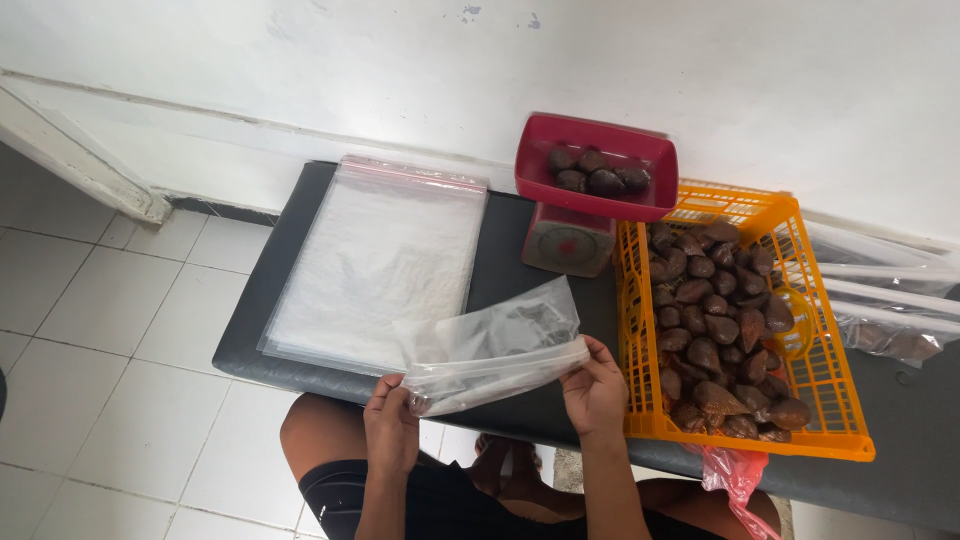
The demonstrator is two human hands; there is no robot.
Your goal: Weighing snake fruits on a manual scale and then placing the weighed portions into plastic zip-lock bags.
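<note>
Near table edge, both hands holding clear plastic bag (pixel 495 350) by its mouth: left hand (pixel 390 420) pinching left corner, right hand (pixel 592 385) pinching right rim, fingers closed on film. Bag looking light, limp, slippery; gripping best at stiffer zip rim. Orange crate (pixel 840 400) of brown fruit sitting right.

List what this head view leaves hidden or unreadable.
- Scale dial: too small to read.
- Filled bags at right: cut by the frame edge.
- Fruit low in the orange crate: buried under the top layer.
- Fingertips of left hand and right hand: partly behind the clear bag.
</note>
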